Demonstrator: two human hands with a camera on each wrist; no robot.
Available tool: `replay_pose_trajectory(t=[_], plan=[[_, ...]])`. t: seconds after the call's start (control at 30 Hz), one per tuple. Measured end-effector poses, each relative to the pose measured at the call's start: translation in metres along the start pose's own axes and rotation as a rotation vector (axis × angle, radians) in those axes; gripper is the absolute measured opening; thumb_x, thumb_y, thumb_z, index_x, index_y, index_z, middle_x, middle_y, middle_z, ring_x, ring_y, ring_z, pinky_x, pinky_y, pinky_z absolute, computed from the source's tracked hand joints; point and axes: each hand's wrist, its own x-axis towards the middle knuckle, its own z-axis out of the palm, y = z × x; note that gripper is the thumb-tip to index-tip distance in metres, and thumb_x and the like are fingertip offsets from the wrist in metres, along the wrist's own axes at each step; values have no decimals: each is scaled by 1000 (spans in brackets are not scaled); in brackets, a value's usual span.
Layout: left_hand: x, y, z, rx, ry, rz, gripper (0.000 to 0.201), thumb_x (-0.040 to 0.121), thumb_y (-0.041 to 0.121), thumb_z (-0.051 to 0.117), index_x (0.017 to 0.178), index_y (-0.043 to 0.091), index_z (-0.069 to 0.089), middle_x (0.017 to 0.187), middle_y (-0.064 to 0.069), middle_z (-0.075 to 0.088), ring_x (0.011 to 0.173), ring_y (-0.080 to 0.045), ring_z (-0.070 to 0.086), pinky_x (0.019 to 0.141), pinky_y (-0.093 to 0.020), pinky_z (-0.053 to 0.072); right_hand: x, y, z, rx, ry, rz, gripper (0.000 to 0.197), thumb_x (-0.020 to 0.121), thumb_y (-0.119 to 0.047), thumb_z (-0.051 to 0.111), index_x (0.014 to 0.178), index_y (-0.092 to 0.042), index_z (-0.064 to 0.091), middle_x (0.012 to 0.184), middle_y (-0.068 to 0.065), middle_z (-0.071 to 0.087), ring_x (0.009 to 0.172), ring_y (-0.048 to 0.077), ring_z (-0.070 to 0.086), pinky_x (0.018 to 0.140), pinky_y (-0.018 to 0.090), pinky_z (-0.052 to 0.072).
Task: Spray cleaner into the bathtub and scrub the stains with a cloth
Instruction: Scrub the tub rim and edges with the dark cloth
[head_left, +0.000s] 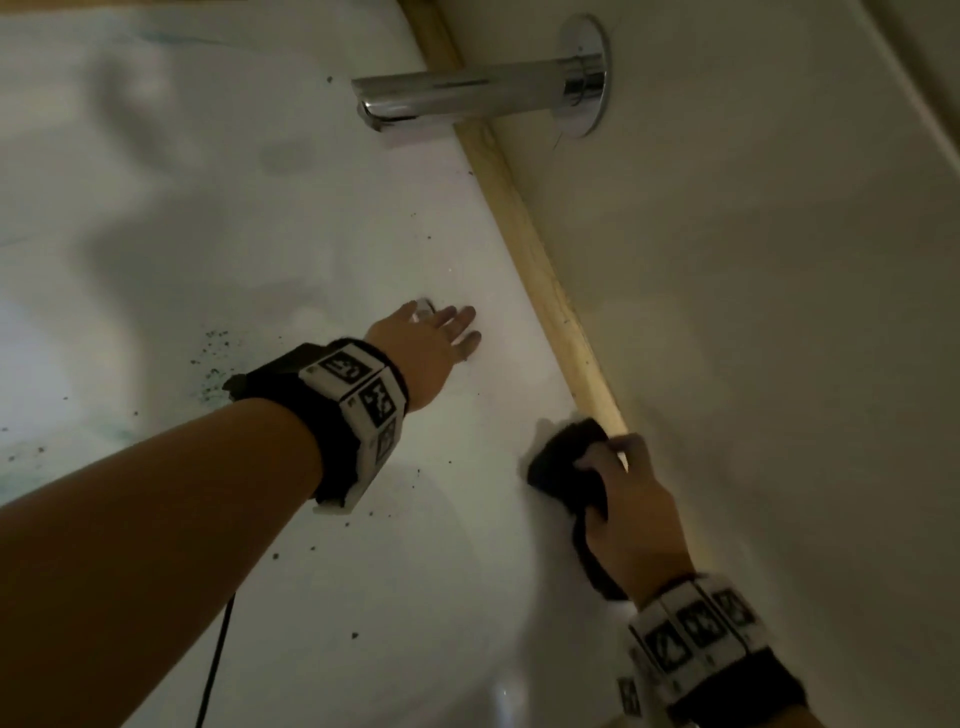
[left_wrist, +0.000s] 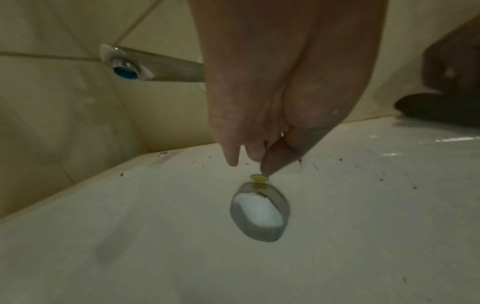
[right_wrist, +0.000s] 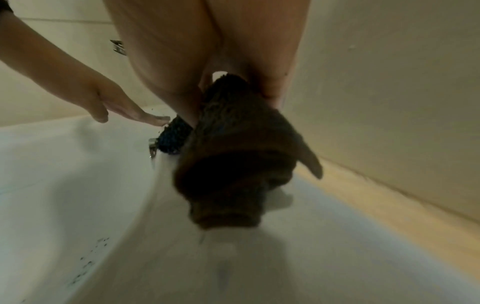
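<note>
Right hand (head_left: 631, 512) grips the cloth (head_left: 566, 462) below the spout (head_left: 457, 93); left hand (head_left: 428, 338), fingers straight, rests on the tub (head_left: 260, 234).

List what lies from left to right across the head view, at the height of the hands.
Dark specks on the bathtub → left hand, fingers straight near the drain fitting → dark cloth gripped by the right hand → wall.
</note>
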Motion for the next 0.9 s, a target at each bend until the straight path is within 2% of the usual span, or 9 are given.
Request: replay_pose_trajectory(t=[0.1,0.17,0.3,0.37,0.47,0.53,0.63,0.77,0.9], plan=[[-2,-2,7,-45,13,15,62,97,2,20,150,19,-8,156,-2,-18,145,-15,-6,118,-41,5,-29,-10,19,23,26,63,32,72,-1,64,103,-9,63,113,11,51,70,30,62,65,29,49],[-2,-2,8,-69,33,21,63,96,2,20,150,20,-7,156,-1,-17,145,-15,-8,118,-41,5,-40,-25,32,88,-7,57,36,62,-1,72,95,-12,65,105,9,55,65,23,63,64,18,44],[-11,-6,19,-134,70,25,68,93,1,26,150,25,-3,157,3,-14,144,-14,-10,118,-39,0,-43,-64,66,178,-87,-122,27,69,-9,51,90,-22,62,105,-3,51,74,12,58,70,11,42],[-19,-14,37,-279,102,-45,74,91,-1,33,149,26,-4,156,6,-12,144,-11,-13,118,-37,-3,-37,-76,68,298,2,-114,25,64,-9,52,82,-26,59,98,-8,51,65,12,60,70,10,45],[-34,-25,69,-422,114,-129,78,90,-4,34,149,27,-6,156,8,-14,143,-10,-16,118,-35,-5,-16,-67,39,352,229,-6,29,69,-7,53,90,-24,63,104,-1,53,64,23,62,60,26,52],[-39,-23,84,-478,102,-133,82,87,-8,33,149,28,-7,155,9,-16,142,-9,-17,117,-34,-6,-1,-51,20,213,312,68,29,75,1,57,98,-14,66,114,8,51,70,28,61,62,27,49],[-35,-13,93,-589,140,-136,84,85,-10,32,149,28,-7,155,10,-15,142,-6,-15,116,-32,-6,20,-37,10,93,177,157,35,82,0,56,115,-11,59,130,8,40,86,25,58,77,20,42],[-26,-3,94,-734,190,-147,81,86,-8,33,149,28,-3,155,12,-10,142,-4,-12,117,-32,-3,59,-60,3,115,247,59,34,86,-5,52,119,-12,58,133,9,39,95,26,56,85,21,42],[-26,-5,101,-850,229,-163,79,86,-10,34,149,26,3,156,12,-2,143,-3,-5,116,-26,0,135,-97,-21,78,277,-156,43,86,-4,46,126,-18,56,131,12,43,112,28,48,86,27,38]])
